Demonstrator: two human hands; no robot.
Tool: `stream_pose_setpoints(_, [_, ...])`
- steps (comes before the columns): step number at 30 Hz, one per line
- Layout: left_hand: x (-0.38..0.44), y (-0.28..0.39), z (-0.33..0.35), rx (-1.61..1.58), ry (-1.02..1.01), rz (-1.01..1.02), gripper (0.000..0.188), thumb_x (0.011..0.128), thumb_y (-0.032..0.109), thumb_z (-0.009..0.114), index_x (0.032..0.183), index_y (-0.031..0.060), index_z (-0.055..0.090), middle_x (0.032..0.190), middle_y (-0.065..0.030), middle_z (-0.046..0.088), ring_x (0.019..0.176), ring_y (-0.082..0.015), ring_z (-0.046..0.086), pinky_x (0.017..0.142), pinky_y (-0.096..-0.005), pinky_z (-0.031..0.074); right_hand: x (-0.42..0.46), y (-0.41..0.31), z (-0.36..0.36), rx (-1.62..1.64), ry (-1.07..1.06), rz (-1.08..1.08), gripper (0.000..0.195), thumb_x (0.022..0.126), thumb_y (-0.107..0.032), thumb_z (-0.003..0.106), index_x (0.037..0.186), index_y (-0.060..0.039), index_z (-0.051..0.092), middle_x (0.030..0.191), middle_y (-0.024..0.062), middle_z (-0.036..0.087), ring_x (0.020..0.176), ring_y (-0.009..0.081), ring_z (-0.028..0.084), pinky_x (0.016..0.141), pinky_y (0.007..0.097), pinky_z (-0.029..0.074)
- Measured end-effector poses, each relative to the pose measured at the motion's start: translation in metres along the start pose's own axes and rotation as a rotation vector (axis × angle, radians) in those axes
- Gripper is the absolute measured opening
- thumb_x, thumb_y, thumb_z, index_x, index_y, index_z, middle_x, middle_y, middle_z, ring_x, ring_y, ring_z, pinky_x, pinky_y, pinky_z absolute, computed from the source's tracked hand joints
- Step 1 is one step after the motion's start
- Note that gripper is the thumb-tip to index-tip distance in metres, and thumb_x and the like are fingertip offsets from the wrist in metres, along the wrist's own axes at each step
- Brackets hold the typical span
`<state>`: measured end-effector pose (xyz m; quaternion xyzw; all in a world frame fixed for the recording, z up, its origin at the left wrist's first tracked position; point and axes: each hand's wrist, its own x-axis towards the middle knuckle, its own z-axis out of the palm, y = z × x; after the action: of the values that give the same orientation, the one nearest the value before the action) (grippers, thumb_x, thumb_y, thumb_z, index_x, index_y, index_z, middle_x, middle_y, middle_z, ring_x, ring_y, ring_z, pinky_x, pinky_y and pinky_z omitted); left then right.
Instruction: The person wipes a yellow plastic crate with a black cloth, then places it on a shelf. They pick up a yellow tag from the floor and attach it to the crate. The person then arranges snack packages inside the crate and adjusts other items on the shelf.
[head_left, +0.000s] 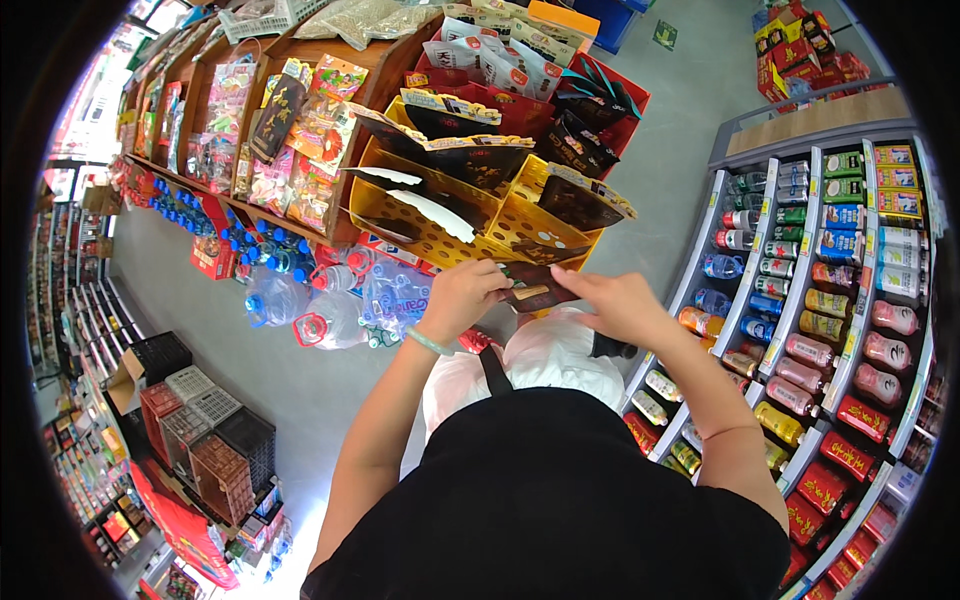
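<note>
A dark brown snack packet with a tan patch is held in front of my waist. My left hand, with a pale green bangle above it, pinches the packet's left end. My right hand grips its right end, fingers stretched along the top edge; the thumb's contact is hard to see. Just beyond both hands stands a yellow perforated display box with divided compartments. Dark pouches fill its rear compartments, and another dark pouch leans at the right. White-edged packets lie tilted in the left compartments.
Behind the yellow box, a red display box holds more pouches. Wooden shelving with bagged snacks runs along the left. Large water bottles stand on the floor beside my left forearm. A drinks shelf rises at right; stacked crates sit lower left.
</note>
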<state>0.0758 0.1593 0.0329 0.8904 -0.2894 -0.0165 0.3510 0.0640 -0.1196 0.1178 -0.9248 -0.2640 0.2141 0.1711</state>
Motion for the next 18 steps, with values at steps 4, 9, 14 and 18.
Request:
stream_pose_setpoints(4, [0.015, -0.01, 0.007, -0.136, 0.059, -0.025, 0.016, 0.082, 0.022, 0.075, 0.095, 0.0131, 0.074, 0.089, -0.0041, 0.067, 0.081, -0.0268, 0.066, 0.07, -0.0377, 0.055, 0.005, 0.021, 0.061, -0.029, 0.209, 0.121, 0.029, 0.093, -0.018, 0.059, 0.12, -0.0159, 0.069, 0.095, 0.0078, 0.074, 0.078, 0.0302, 0.071, 0.061, 0.0412, 0.055])
stream_pose_setpoints(9, [0.015, -0.046, -0.01, 0.081, -0.015, 0.07, 0.018, 0.081, 0.024, 0.076, 0.094, 0.0121, 0.075, 0.085, -0.002, 0.069, 0.078, -0.0247, 0.065, 0.068, -0.0356, 0.054, 0.012, 0.038, 0.077, 0.025, 0.283, 0.312, 0.023, 0.092, -0.018, 0.059, 0.111, -0.0183, 0.072, 0.086, 0.0104, 0.074, 0.074, 0.0319, 0.07, 0.061, 0.0442, 0.055])
stream_pose_setpoints(14, [0.018, -0.042, -0.021, 0.166, -0.045, 0.238, 0.013, 0.079, 0.024, 0.073, 0.09, 0.0164, 0.074, 0.079, 0.0009, 0.064, 0.078, -0.0213, 0.063, 0.066, -0.0333, 0.053, 0.016, 0.04, 0.088, 0.015, 0.31, 0.278, 0.023, 0.092, -0.018, 0.059, 0.111, -0.0194, 0.072, 0.086, 0.009, 0.073, 0.073, 0.0311, 0.07, 0.061, 0.0439, 0.054])
stream_pose_setpoints(18, [0.012, -0.061, -0.006, 0.291, -0.096, 0.244, 0.003, 0.077, 0.02, 0.069, 0.079, 0.0177, 0.07, 0.078, 0.0032, 0.062, 0.086, -0.0188, 0.06, 0.069, -0.0324, 0.052, 0.023, 0.033, 0.086, -0.006, 0.303, 0.267, 0.022, 0.091, -0.018, 0.062, 0.111, -0.0196, 0.073, 0.085, 0.0083, 0.073, 0.071, 0.0301, 0.07, 0.06, 0.0429, 0.054])
